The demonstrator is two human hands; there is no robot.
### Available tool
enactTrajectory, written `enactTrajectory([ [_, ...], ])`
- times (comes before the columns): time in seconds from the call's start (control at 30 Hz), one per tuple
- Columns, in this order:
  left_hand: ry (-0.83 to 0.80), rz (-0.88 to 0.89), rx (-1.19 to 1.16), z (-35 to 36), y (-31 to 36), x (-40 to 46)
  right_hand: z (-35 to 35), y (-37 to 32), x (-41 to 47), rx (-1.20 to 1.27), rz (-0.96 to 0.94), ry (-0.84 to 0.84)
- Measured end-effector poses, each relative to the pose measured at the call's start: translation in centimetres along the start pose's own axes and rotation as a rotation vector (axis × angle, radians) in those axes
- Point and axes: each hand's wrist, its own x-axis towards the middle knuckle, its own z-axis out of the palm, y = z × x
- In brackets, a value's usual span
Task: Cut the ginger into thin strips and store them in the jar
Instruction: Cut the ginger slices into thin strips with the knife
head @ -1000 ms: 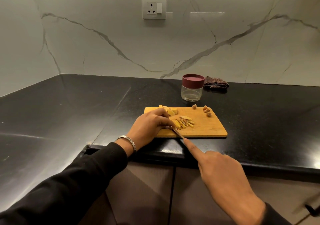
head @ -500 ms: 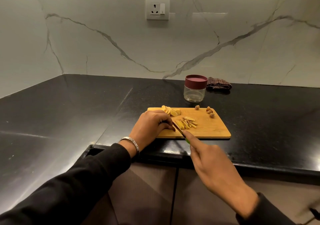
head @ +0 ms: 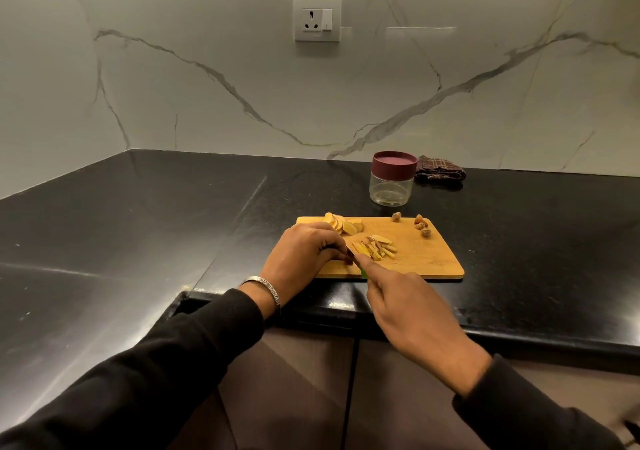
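Two bare hands work over a wooden cutting board (head: 429, 259) lying on a black stone countertop (head: 173, 214), near its front edge. Left hand (head: 304, 252) curled fingers-down at the board's left end, pinning something at the fingertips; the piece itself is hidden, cannot tell what. Steel bangle (head: 265, 288) on the left wrist, black sleeve (head: 156, 373) behind it. Right hand (head: 412, 314) clenched around a knife (head: 356, 262) with a green handle, index finger stretched along the top of the blade; only a sliver of blade and handle shows, tip meeting the left fingertips. Ginger strips (head: 375, 248) piled mid-board, just right of the blade. Ginger slices (head: 344, 225), still uncut, fanned at the board's far left edge, just beyond the left hand. Small brown ginger scraps (head: 423, 227) at the far right corner, one more (head: 396, 217) apart at the far edge. Clear jar (head: 392, 183) with maroon lid on, upright on the counter behind the board, looks empty. Dark checked cloth (head: 440, 169) bunched just right of the jar by the marble backsplash (head: 207, 103). Wall socket (head: 317, 19) above.
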Motion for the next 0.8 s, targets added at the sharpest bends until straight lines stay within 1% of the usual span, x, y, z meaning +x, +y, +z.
enactTrajectory([
  [0.3,0.001,-0.025,0.009,0.1,-0.2,0.0,0.5,0.5,-0.7,-0.118,-0.024,-0.001],
  [0.43,-0.005,-0.033,0.008,0.0,-0.2,0.0,0.3,0.8,-2.0,-0.098,-0.032,-0.02],
  [0.57,-0.01,-0.037,0.007,0.0,-0.1,0.0,-0.1,1.3,-4.0,-0.119,-0.025,0.008],
  [0.67,-0.018,-0.039,0.015,0.0,-0.1,0.0,-0.6,1.4,-5.2,-0.23,0.013,0.0],
  [0.8,-0.039,-0.016,0.031,0.1,-0.1,0.1,-0.5,1.5,-5.7,-0.435,0.062,-0.079],
])
